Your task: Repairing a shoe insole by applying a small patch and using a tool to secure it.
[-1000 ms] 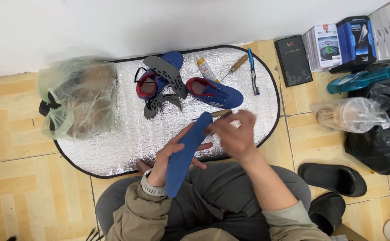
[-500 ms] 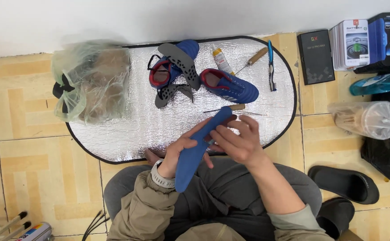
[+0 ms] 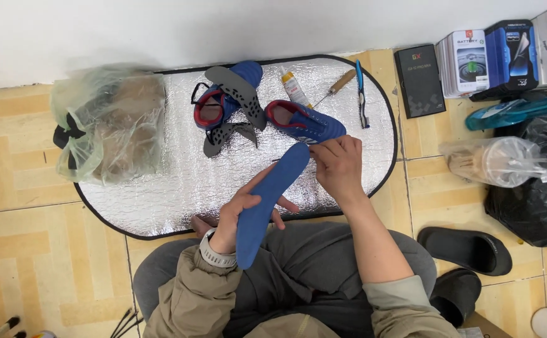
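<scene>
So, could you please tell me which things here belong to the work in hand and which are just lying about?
In hand: blue insole, held by left hand and right hand; blue shoes; grey insoles; glue tube; awl.

Lying about: boxes; black slippers; bagged items; black bag.

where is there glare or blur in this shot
Head view: even, soft light; the crinkled silver foil mat glints in small speckles with no blown-out patch. The long blue insole, left hand and right hand look sharp. The white wall at top is plain and shadowless.
</scene>
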